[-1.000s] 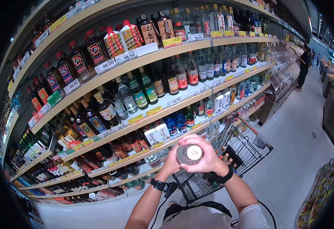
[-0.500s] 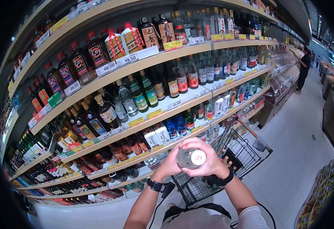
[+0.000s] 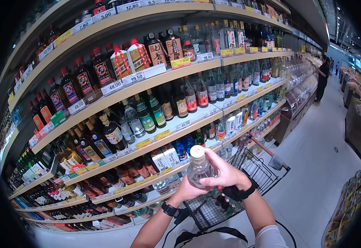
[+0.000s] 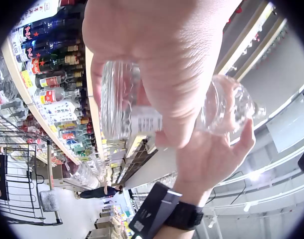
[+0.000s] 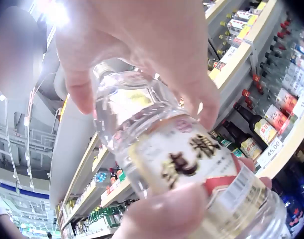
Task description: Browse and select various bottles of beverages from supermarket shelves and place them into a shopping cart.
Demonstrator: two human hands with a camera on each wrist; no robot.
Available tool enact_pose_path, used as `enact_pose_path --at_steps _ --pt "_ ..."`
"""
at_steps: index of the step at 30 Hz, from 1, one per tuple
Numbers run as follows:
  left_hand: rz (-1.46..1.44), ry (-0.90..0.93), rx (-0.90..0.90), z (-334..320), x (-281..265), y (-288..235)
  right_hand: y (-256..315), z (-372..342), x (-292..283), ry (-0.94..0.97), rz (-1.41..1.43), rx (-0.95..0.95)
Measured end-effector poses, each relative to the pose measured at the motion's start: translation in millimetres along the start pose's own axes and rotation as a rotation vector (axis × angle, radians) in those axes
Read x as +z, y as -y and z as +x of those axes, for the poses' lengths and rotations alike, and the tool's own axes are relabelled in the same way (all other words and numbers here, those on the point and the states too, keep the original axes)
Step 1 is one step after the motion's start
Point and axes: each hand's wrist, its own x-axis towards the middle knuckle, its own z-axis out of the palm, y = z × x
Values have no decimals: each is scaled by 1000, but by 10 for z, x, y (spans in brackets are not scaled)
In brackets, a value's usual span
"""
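L fingers (image 5: 164,210) & R fingers (image 3: 211,180) grip clear btl (image 3: 197,175), cream cap (image 3: 197,152), white lbl (image 5: 189,162), red band (image 5: 222,182)

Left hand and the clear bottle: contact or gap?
Touching. The right wrist view shows the left hand wrapped around the lower part of the clear bottle, thumb lying across its front.

The person wears a pale shirt (image 3: 213,243), and its short right sleeve (image 3: 270,237) is white. A dark band (image 3: 228,232), whose kind I cannot tell, crosses the front. Behind the left hand (image 3: 190,191) there is a black wrist strap (image 3: 170,210) and a thin black cable. Behind the right hand (image 3: 226,173), a black wristband (image 4: 185,216) carries a flat black box (image 4: 148,213) with a grey strip and small white markings.
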Motion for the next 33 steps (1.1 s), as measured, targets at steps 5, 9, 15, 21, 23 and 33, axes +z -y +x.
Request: enact_pose_path --at_steps 5,9,15,21,23,33 --pt "204 -474 132 99 177 180 -22 44 188 -279 -328 -14" --pt "333 -427 217 97 177 454 -34 79 294 -410 -378 -115" --pt "286 -368 208 134 59 440 -90 84 191 -330 -354 -283" --pt "426 -333 260 141 -16 447 64 118 114 -189 -399 -381" --pt "416 -320 257 121 -21 483 79 126 107 -165 -398 -401" --pt "337 -247 130 45 -14 549 79 130 108 -98 -422 -364"
